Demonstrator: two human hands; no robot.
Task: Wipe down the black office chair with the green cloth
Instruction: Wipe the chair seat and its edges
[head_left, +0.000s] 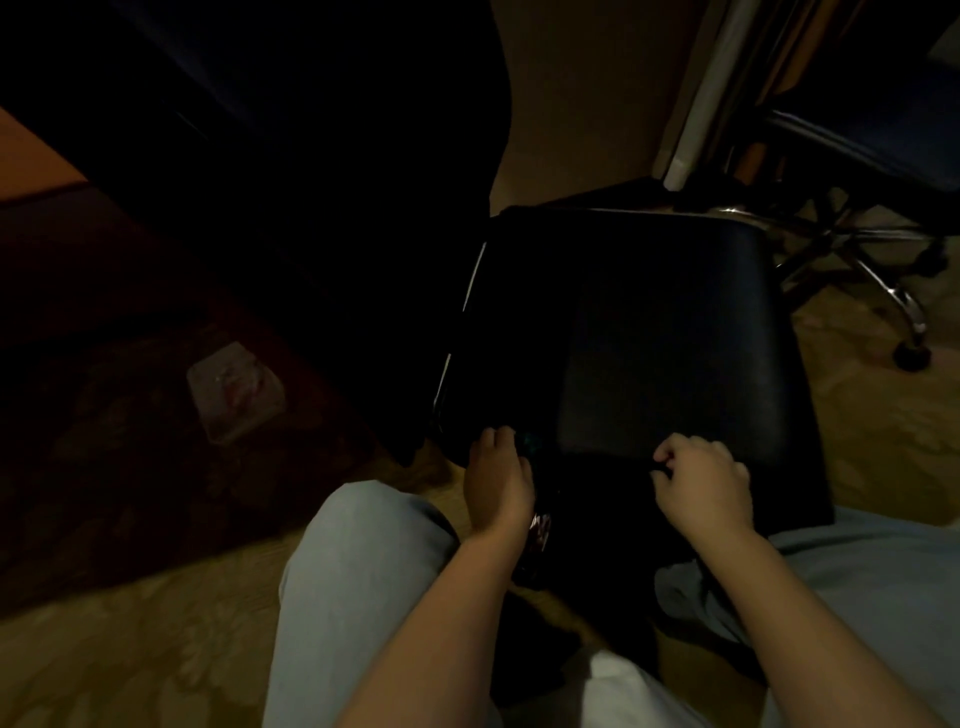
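The black office chair (649, 322) stands right in front of you, the front edge of its seat between your knees in pale blue denim trousers (353, 571). The seat's left side, trimmed with a thin bright metal strip (474, 280), lies close to a large dark mass that fills the upper left, so there is little room there. On the right, open tan patterned floor (883, 441) runs beside the seat up to the chrome star base (852, 260) of a second dark chair, its black caster well apart from your seat. A white upright post (696, 119) rises behind the far right corner.

Your left hand (498, 480) sits at the front left corner of the seat, fingers (498, 441) curled round the green cloth (530, 441), of which only a small teal patch shows just past the knuckles. Your right hand (704, 486) rests on the front edge farther right, fingers (685, 449) curled with knuckles up; in this dim light you cannot tell whether they pinch the edge.

The seat is smooth, padded, faintly glossy, with rounded corners. To the left, a clear, boxy plastic container (234, 395) lies on a dark red patterned carpet (104, 415).
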